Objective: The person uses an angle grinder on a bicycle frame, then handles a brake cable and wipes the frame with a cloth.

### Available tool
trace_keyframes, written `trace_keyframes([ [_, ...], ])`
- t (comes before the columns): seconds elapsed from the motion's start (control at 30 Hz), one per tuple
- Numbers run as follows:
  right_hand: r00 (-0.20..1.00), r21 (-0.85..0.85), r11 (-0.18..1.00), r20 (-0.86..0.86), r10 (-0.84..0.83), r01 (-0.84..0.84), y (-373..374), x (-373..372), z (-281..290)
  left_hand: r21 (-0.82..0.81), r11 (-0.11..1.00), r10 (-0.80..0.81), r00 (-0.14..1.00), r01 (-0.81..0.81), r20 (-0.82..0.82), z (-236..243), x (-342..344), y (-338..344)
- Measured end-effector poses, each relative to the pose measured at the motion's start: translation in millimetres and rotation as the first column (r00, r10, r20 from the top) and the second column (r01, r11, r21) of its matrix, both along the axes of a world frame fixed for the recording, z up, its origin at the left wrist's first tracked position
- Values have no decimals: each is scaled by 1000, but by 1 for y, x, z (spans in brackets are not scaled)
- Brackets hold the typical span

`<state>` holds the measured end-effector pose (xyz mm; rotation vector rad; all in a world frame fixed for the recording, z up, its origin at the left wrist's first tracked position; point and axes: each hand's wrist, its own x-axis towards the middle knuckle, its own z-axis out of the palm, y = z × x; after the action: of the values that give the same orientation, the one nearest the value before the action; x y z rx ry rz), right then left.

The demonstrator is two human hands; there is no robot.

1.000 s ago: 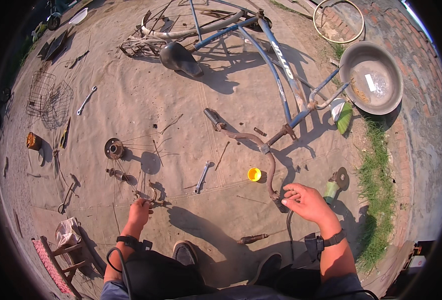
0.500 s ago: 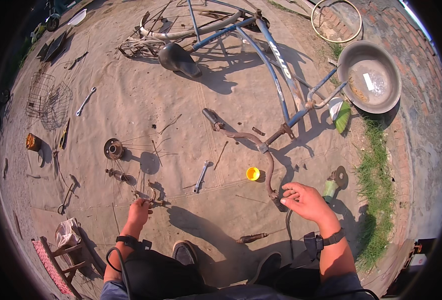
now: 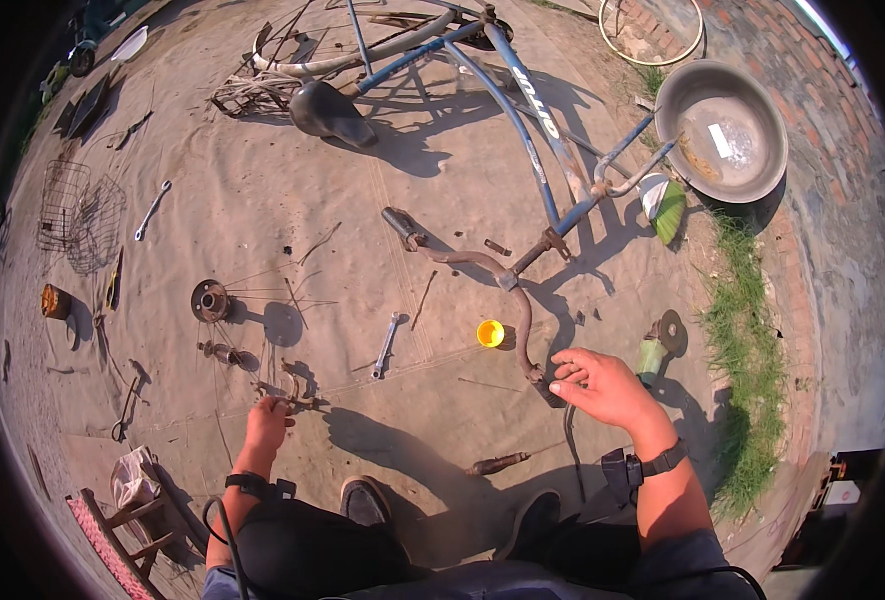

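My left hand (image 3: 267, 424) is low on the left with its fingers curled together. Whatever is in them, if anything, cannot be made out. Just beyond its fingertips in the view lie rusty curved metal parts (image 3: 293, 384). On the right, my right hand (image 3: 607, 388) is held with fingers and thumb apart and nothing in it. It appears beside the dark end grip of a rusty handlebar (image 3: 525, 330). That handlebar joins a blue bicycle frame (image 3: 537, 100) with a black saddle (image 3: 327, 113), lying across the far ground.
Around lie a wrench (image 3: 386, 345), a second wrench (image 3: 152, 210), a yellow cup (image 3: 490, 334), a wheel hub (image 3: 210, 300) with spokes, an angle grinder (image 3: 654, 355) and a wire basket (image 3: 64, 207). A large basin (image 3: 762, 165) stands far right, a small stool (image 3: 112, 535) near left.
The whole scene has shifted slightly left and up in the view. My left hand's fingers stay curled near the rusty parts; my right hand keeps its open pose near the handlebar grip.
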<state>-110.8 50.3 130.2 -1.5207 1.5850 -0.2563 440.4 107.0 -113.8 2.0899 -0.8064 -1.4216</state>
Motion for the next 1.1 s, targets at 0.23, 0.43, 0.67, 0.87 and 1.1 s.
trace_keyframes([
  [0.23,1000,36,999,-10,8,-8,3,-4,3,24,1000,-12,1000,12,10,0,-2,-3],
  [0.43,999,5,999,-23,49,-49,3,-8,-5,33,999,-16,1000,16,-4,-1,4,-1],
  [0.67,1000,46,999,-16,26,-25,3,-7,0,51,998,-23,1000,24,-12,-1,3,-3],
  [0.87,1000,72,997,-15,23,-22,2,-9,0,51,998,-41,999,40,22,6,-1,-4],
  [1.1,1000,71,997,-6,25,-24,2,-15,-3,55,997,-50,998,49,23,6,1,-5],
])
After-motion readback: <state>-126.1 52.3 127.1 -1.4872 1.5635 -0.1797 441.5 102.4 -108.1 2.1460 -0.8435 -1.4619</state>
